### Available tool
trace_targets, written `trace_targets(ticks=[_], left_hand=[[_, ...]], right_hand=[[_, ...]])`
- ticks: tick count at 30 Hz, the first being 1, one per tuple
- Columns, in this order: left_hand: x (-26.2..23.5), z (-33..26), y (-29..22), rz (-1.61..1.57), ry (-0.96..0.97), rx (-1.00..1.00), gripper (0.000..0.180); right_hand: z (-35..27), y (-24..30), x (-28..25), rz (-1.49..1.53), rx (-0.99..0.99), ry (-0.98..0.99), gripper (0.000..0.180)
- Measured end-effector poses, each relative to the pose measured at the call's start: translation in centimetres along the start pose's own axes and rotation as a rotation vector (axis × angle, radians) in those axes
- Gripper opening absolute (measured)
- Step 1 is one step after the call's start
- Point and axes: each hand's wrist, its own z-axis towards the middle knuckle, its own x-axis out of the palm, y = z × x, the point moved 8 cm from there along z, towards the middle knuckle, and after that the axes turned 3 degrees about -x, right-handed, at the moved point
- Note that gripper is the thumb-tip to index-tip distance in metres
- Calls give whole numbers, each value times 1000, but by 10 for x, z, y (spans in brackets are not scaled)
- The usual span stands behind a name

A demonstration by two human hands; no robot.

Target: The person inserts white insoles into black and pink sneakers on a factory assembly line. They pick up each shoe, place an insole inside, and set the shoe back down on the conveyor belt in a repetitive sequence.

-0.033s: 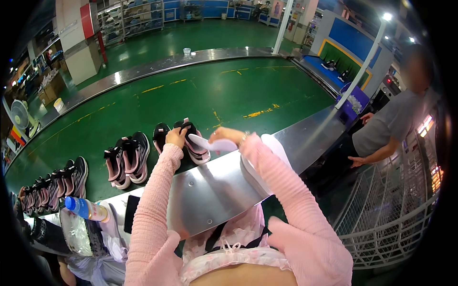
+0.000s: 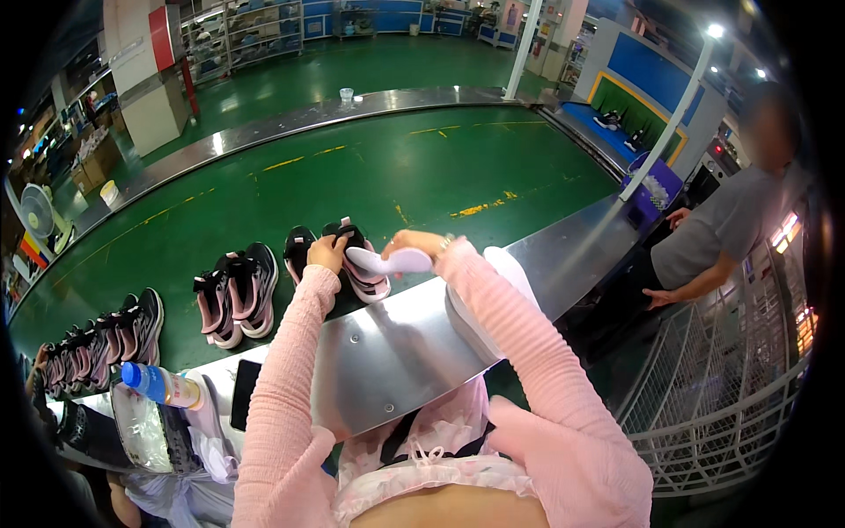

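Note:
A pale white-lilac insole [image 2: 407, 261] is pinched in my right hand [image 2: 421, 240], with its narrower end at the opening of a black-and-pink sneaker [image 2: 368, 283]. The fingers of my left hand [image 2: 326, 253] are closed on that sneaker's collar at its left side. Another sneaker of the same kind [image 2: 299, 244] stands just left, partly covered by my left hand and sleeve. Both rest on the green belt by the metal edge. White insoles [image 2: 509, 268] lie on the metal under my right forearm, partly hidden.
More sneakers [image 2: 251, 286] line the belt to the left. A blue-capped bottle [image 2: 163, 385] and a black phone [image 2: 244, 393] lie on the near ledge [image 2: 378, 365]. At the right stand a person in grey [image 2: 713, 220] and a wire cage cart [image 2: 704, 414].
My right hand and the insole have shifted slightly left. My left hand keeps its hold on the sneaker.

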Motion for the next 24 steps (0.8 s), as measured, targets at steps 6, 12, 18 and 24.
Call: trace_targets(ticks=[6, 12, 18, 24], left_hand=[[1, -5, -2, 10, 76, -65, 35], [-7, -9, 4, -5, -13, 29, 33], [2, -8, 6, -30, 81, -41, 28], [11, -7, 24, -116, 71, -42, 26]], right_hand=[[43, -62, 9, -573, 409, 117, 20], [56, -33, 38, -796, 509, -196, 23], [59, -31, 38, -775, 545, -208, 28], [58, -15, 28, -667, 523, -233, 26]])
